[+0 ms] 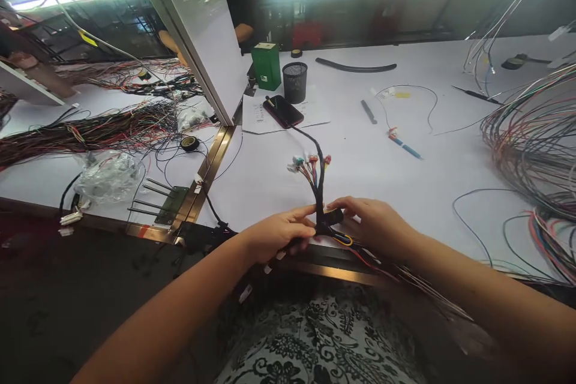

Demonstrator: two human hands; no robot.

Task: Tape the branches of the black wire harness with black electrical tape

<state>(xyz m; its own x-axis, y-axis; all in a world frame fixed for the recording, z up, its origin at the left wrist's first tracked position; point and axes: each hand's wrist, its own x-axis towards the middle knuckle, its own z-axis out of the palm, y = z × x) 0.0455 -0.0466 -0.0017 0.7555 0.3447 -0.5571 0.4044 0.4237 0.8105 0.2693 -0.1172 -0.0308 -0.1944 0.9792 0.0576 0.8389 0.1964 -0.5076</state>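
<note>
A wire harness (pixel 317 183) wrapped in black tape stands up from the table's near edge, its coloured wires fanning out into small connectors (pixel 308 162) at the top. My left hand (pixel 278 234) pinches the harness trunk from the left, thumb and forefinger on the taped part. From the right, my right hand (pixel 371 222) holds a small black roll of tape (pixel 333 216) against the same spot. Loose coloured wires (pixel 360 252) trail from the harness under my right wrist.
A phone (pixel 283 111) on a paper sheet, a green box (pixel 266 66), a mesh cup (pixel 294 81), a blue pen (pixel 405 146) and a black tube (pixel 355 66) lie farther back. Coiled wire bundles (pixel 531 138) fill the right side; more wires (pixel 90 129) and a plastic bag (pixel 110 175) lie left of a tilted board (pixel 202 30).
</note>
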